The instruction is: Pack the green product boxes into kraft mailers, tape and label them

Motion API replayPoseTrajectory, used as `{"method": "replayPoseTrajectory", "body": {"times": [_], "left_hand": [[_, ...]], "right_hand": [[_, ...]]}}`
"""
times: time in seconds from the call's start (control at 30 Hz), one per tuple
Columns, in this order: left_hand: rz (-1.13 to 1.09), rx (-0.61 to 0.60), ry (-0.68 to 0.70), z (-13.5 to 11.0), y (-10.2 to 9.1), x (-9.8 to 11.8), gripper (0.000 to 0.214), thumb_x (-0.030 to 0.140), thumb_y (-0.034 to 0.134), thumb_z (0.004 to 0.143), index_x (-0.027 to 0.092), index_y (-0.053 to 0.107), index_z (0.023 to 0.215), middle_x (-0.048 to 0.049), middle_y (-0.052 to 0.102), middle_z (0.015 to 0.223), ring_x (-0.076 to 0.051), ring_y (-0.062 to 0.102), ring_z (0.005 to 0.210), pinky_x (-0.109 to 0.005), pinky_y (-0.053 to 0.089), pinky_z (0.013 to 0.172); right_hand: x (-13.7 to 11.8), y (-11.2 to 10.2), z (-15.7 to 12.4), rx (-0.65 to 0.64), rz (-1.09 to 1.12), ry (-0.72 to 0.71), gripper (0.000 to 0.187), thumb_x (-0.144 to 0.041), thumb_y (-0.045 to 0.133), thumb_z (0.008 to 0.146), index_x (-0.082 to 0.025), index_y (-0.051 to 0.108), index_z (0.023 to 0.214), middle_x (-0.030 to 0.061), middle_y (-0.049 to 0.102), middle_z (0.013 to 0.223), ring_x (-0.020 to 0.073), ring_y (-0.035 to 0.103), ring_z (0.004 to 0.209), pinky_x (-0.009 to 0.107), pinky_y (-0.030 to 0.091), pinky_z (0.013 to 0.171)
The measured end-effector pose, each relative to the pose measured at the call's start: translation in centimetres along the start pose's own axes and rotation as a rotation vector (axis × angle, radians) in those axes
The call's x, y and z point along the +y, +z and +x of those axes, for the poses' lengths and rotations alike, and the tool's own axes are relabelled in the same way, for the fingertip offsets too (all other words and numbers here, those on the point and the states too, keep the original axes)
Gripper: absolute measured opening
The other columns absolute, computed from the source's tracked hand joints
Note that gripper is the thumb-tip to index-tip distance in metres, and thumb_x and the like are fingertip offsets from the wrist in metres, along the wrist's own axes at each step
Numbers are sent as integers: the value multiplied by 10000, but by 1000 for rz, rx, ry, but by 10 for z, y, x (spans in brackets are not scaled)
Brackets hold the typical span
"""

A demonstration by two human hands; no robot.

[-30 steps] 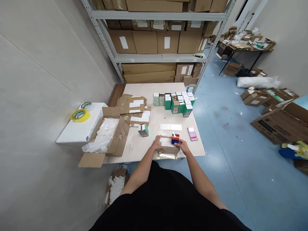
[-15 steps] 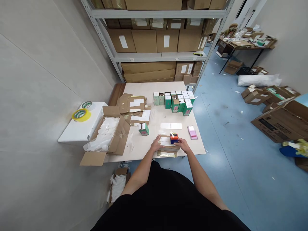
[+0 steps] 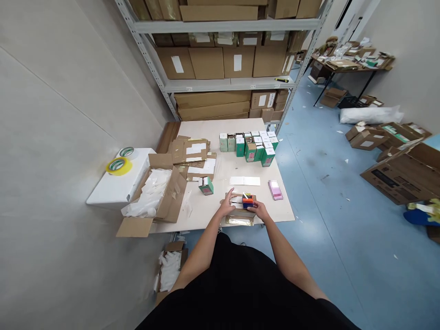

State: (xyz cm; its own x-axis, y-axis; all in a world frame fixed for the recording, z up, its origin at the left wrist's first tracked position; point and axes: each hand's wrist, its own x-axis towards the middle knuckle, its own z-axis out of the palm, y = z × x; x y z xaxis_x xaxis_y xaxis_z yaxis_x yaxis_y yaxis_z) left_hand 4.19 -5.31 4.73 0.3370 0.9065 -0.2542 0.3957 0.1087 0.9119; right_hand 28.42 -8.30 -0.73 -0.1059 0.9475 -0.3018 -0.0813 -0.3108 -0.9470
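Observation:
A small cardboard box (image 3: pixel 239 213) lies at the near edge of the table (image 3: pixel 222 165), with shiny clear tape on its near flap. My right hand (image 3: pixel 259 210) is closed on an orange and blue tape dispenser (image 3: pixel 247 201) over the box's right part. At the box's left end, my left hand (image 3: pixel 226 207) has its thumb and fingers spread and rests by the side. Beyond the box lie white labels (image 3: pixel 244 181). A green and white carton (image 3: pixel 206 185) stands to the left, and a stack of pink cards or packets (image 3: pixel 275 189), blurred, lies right.
Several green-and-white cartons (image 3: pixel 259 149) stand at the back right. Flattened cardboard (image 3: pixel 192 153) lies back left. An open carton of white bags (image 3: pixel 154 190) flanks the table, near yellow tape rolls (image 3: pixel 118 166). Shelving (image 3: pixel 227 85) with boxes rises behind.
The tape dispenser has shifted slightly left and tilted over the box with my right hand. My left hand's fingers have lifted and spread at the box's left end.

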Motion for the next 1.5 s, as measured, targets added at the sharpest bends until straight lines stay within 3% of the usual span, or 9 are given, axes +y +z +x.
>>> {"method": "replayPoseTrajectory", "body": {"times": [0.17,0.33,0.47,0.6,0.73,0.87,1.07,1.3,1.5], "left_hand": [[-223,-143,109,-1,-6,15,962,139,626,794,274,211,1651,-112,734,1201,-247,664,1209,-418,463,1069],[-148,-146,137,-6,-13,26,708,121,571,806,220,532,1507,-116,746,1191,-257,678,1173,-414,518,1012],[-135,-74,119,-5,-15,31,433,255,628,864,193,730,1281,-117,757,1183,-271,688,1140,-439,537,1014],[-216,21,63,-3,-17,38,453,457,746,834,157,779,1173,-129,782,1092,-270,726,980,-439,585,933],[-133,281,67,4,-24,41,461,559,708,867,188,809,1122,-107,776,1075,-261,712,997,-421,587,933],[-128,493,-27,13,-29,28,452,545,650,926,194,784,1178,-110,740,1213,-266,673,1158,-404,564,1006],[-600,395,-230,14,-15,-15,549,512,617,989,241,574,1465,-143,644,1421,-284,647,1276,-443,566,1031],[-977,450,-288,16,-3,-42,466,469,805,855,220,692,1232,-160,560,1518,-331,556,1379,-453,571,995],[-989,570,-274,17,-4,-52,389,392,887,770,197,771,1086,-147,701,1304,-244,669,1171,-372,578,947]], "right_hand": [[-2,1,2,-14,-1,-7,457,-387,896,571,-225,787,984,43,812,1001,267,745,963,447,552,982],[-2,2,3,7,-8,-21,444,-384,901,564,-232,789,966,42,810,990,275,746,972,450,554,978],[-3,2,5,4,-19,-21,448,-373,900,558,-234,790,969,41,809,985,270,746,960,443,557,972],[-3,3,7,-14,-31,-20,437,-386,897,572,-226,795,966,34,807,942,264,743,903,443,569,935],[-3,4,9,-38,-45,-12,427,-385,898,560,-233,801,947,28,803,937,270,735,892,449,562,934],[-12,3,13,-86,-104,-36,376,-353,869,599,-250,813,956,23,796,962,276,715,933,432,545,938],[-37,0,17,-83,-175,-66,346,-293,836,597,-234,818,938,31,786,963,290,691,940,426,531,916],[-53,-6,11,-71,-340,23,395,-350,745,663,-196,782,1025,47,784,1005,275,696,949,376,537,869],[-56,-6,5,82,-658,-19,474,-637,619,836,-192,754,928,76,772,957,245,674,912,306,502,781]]}}
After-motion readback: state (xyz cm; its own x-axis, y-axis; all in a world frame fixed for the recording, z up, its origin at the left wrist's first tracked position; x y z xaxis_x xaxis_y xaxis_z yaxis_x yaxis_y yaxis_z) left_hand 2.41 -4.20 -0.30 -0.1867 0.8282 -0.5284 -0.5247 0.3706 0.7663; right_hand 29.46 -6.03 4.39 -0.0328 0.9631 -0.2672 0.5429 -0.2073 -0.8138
